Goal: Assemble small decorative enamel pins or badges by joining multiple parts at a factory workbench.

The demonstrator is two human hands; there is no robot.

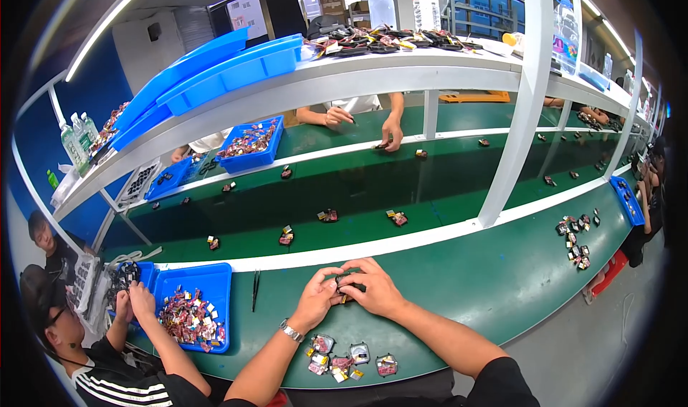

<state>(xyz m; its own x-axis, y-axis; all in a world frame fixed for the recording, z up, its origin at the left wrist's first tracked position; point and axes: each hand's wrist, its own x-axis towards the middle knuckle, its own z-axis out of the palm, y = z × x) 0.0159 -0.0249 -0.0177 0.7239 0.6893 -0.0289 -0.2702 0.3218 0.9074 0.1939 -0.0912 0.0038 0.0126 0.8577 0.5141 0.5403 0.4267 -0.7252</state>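
Observation:
My left hand [314, 301], with a metal watch on its wrist, and my right hand [374, 289] meet over the green bench. Both are closed around a small black case [341, 282]; the fingers cover most of it, and a bit of yellow shows beneath. Nearer to me lies a group of similar small cases [340, 366] with pink, silver and yellow parts inside. Black tweezers [256, 291] rest on the bench to the left of my hands.
At left, a blue tray [228, 307] holds many small pink-and-white parts beside a co-worker's hands [133, 304]. Beyond a white rail [416, 239], a green conveyor belt [358, 192] carries scattered parts. A white post [517, 106] rises at right; more cases [575, 238] lie nearby.

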